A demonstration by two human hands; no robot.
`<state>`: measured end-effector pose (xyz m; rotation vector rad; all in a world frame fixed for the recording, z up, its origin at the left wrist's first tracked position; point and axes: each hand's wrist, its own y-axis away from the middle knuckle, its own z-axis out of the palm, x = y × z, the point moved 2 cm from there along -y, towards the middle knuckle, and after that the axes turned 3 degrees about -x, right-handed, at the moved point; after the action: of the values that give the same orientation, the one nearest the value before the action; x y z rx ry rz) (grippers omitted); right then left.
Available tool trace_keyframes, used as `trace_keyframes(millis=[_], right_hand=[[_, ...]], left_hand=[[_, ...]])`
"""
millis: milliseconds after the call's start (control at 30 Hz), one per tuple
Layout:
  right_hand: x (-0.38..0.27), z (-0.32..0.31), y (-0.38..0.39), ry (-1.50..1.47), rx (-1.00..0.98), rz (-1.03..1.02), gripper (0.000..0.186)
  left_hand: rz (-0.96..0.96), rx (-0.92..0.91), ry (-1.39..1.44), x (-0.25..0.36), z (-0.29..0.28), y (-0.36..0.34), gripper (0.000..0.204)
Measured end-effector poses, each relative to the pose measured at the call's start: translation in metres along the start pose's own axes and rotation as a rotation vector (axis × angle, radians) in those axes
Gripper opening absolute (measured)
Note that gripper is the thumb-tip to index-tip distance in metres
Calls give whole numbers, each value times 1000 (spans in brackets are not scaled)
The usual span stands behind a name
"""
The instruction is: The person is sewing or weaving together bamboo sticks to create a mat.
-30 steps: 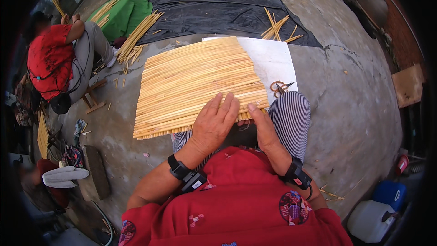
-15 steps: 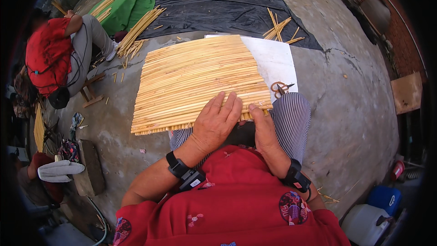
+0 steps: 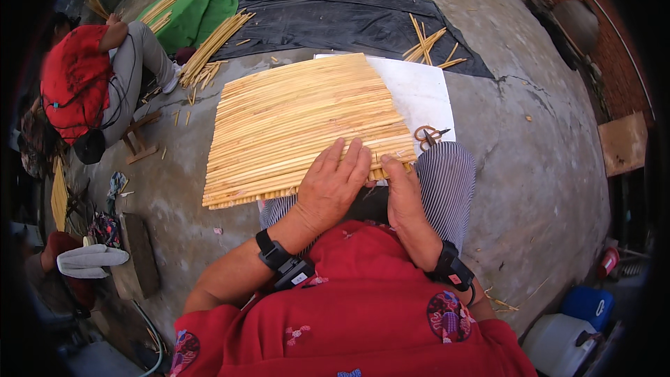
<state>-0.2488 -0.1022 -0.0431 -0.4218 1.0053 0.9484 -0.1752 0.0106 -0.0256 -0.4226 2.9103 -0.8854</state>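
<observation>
A mat of straw-coloured stalks (image 3: 300, 108), laid side by side in rows, rests over my lap. My left hand (image 3: 332, 185) lies across its near edge, the fingers close together on top and the thumb mostly hidden at the edge. On the near right corner, my right hand (image 3: 405, 199) pinches the mat, thumb above and fingers hidden underneath. Both hands are close together. A pair of scissors (image 3: 429, 137) with brown-orange handles lies just past my right knee, on a white board (image 3: 422, 91) partly covered by the mat.
At the left a person in a red shirt (image 3: 77, 80) sits on a low wooden stool (image 3: 143, 143). Loose stalks (image 3: 213, 45) lie beside a green cloth (image 3: 202, 10) and on a black sheet (image 3: 317, 3). Blue and white plastic containers (image 3: 587, 307) stand at lower right.
The mat's right end has shifted slightly left, and more stalk ends show between my hands. Both hands keep nearly the same places.
</observation>
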Motion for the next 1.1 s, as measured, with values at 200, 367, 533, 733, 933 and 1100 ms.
trace_keyframes(millis=[200,367,533,733,933,1100], right_hand=[[5,-20,-5,137,16,5,44],[-2,-49,0,227,111,135,50],[-51,-67,10,76,23,3,33],[-89,-153,-7,305,256,-126,26],[-2,-275,-36,904,460,7,26],[12,-257,-44,1469,378,-206,36]], left_hand=[[21,10,-64,1,13,2,43],[28,-33,-114,-2,26,7,44],[-3,-43,-100,-6,35,0,44],[-57,-66,-101,-5,46,-6,43],[-46,-116,-169,-4,58,-6,46],[-80,-79,-181,-9,52,-11,48]])
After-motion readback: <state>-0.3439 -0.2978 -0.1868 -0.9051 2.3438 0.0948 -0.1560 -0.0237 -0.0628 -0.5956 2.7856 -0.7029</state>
